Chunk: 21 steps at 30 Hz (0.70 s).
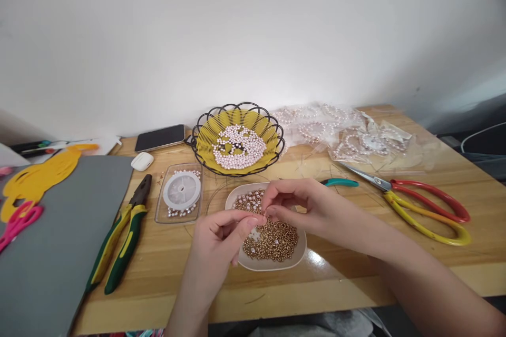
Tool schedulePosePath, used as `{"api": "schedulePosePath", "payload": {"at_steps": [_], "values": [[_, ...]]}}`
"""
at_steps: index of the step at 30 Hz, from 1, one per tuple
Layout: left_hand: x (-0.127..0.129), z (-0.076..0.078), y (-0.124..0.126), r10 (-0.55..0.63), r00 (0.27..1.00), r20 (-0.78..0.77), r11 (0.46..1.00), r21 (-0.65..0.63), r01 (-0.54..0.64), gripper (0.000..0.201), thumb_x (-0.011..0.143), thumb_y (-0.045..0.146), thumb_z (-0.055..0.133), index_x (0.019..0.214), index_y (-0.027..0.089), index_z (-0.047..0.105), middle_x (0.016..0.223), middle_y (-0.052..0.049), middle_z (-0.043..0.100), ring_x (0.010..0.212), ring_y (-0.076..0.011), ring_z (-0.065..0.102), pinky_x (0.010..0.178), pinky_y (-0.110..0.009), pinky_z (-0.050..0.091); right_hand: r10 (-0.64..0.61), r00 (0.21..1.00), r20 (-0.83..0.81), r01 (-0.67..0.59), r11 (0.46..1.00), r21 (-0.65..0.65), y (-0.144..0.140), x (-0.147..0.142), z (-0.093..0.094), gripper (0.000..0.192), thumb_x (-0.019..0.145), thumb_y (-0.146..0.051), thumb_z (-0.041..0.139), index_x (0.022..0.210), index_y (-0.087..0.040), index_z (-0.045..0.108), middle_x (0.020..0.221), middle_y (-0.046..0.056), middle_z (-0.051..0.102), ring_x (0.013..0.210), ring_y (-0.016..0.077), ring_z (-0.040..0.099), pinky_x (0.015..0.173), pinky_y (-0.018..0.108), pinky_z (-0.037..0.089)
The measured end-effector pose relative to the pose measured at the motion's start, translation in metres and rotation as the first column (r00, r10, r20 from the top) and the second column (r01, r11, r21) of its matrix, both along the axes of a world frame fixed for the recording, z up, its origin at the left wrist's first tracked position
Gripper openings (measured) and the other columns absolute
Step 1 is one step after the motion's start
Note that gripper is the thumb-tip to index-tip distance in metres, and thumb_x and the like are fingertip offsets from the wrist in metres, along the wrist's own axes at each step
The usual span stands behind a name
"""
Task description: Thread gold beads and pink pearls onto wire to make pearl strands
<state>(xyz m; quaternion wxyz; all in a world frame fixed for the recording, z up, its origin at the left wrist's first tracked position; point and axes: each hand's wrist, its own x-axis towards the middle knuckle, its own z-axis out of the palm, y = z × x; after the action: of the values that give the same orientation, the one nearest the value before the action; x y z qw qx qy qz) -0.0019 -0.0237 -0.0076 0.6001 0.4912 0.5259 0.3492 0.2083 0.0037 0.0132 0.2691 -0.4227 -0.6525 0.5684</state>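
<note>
Both hands meet over a white dish (272,267) of small gold beads (276,245) with some pearly ones among them. My left hand (221,237) is closed in a pinch, thumb against forefinger, at the dish's left side. From the right, my right hand (302,202) pinches too, its fingertips almost touching the left ones. Between the fingertips shows something tiny and pinkish, too small to name. Behind the hands stands a yellow basket (201,139) with a black looped rim, holding pale pink beads (239,155).
Left of the dish lie a clear box (158,213) with a thread spool (182,190), pliers (122,237), an earbud case (142,161) and a phone (160,137). Pink scissors (19,221) rest on a grey mat (51,263). Rightward are large scissors (419,200) and bagged bead strands (367,139).
</note>
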Motion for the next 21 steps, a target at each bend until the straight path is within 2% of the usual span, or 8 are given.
{"api": "schedulePosePath", "payload": {"at_steps": [4, 8, 12, 16, 21], "values": [[-0.002, 0.000, -0.001, -0.028, 0.997, -0.077, 1.000, 0.007, 0.029, 0.026, 0.086, 0.040, 0.073, 0.086, 0.018, 0.088, 0.067, -0.005, 0.077, 0.040, -0.0050, 0.037, 0.039, -0.016, 0.034, -0.019, 0.999, -0.049, 0.015, 0.996, -0.085, 0.001, 0.002, -0.002, 0.014, 0.094, -0.032, 0.066, 0.089, -0.019, 0.068, 0.083, 0.002, 0.071, 0.076, 0.0162, 0.065, 0.071, 0.029, 0.050], [0.001, 0.001, -0.005, -0.004, 0.980, -0.197, 1.000, -0.005, 0.003, 0.029, 0.089, 0.041, 0.070, 0.088, 0.018, 0.087, 0.054, 0.001, 0.064, 0.036, -0.0071, 0.046, 0.040, -0.018, 0.037, -0.033, 0.996, -0.078, 0.026, 0.996, -0.087, 0.002, 0.005, -0.001, 0.015, 0.092, -0.033, 0.069, 0.090, -0.019, 0.069, 0.082, 0.002, 0.072, 0.076, 0.0161, 0.066, 0.071, 0.029, 0.051], [0.007, 0.007, -0.011, -0.033, 0.955, -0.293, 0.999, -0.006, 0.033, 0.030, 0.090, 0.042, 0.067, 0.087, 0.020, 0.086, 0.051, 0.003, 0.058, 0.032, -0.0074, 0.048, 0.037, -0.018, 0.032, -0.035, 0.994, -0.105, 0.029, 0.998, -0.054, 0.003, 0.006, 0.002, 0.015, 0.093, -0.033, 0.070, 0.089, -0.019, 0.072, 0.083, 0.001, 0.072, 0.077, 0.0145, 0.065, 0.070, 0.027, 0.050], [0.010, 0.014, -0.013, -0.028, 0.917, -0.399, 0.996, 0.070, 0.061, 0.030, 0.091, 0.041, 0.064, 0.088, 0.021, 0.087, 0.053, 0.001, 0.064, 0.033, -0.0085, 0.045, 0.034, -0.019, 0.032, -0.036, 0.987, -0.157, 0.028, 0.998, -0.055, 0.002, 0.008, 0.003, 0.014, 0.094, -0.033, 0.074, 0.088, -0.020, 0.073, 0.081, -0.001, 0.072, 0.074, 0.0116, 0.064, 0.068, 0.023, 0.050], [0.012, 0.022, -0.012, -0.050, 0.916, -0.399, 0.986, 0.125, 0.109, 0.031, 0.091, 0.036, 0.061, 0.090, 0.020, 0.087, 0.069, -0.005, 0.081, 0.038, -0.0110, 0.050, 0.033, -0.020, 0.036, -0.026, 0.981, -0.190, 0.014, 0.998, -0.065, 0.000, 0.011, 0.005, 0.015, 0.098, -0.031, 0.071, 0.088, -0.020, 0.074, 0.084, -0.002, 0.073, 0.077, 0.0102, 0.066, 0.071, 0.020, 0.051]]}}
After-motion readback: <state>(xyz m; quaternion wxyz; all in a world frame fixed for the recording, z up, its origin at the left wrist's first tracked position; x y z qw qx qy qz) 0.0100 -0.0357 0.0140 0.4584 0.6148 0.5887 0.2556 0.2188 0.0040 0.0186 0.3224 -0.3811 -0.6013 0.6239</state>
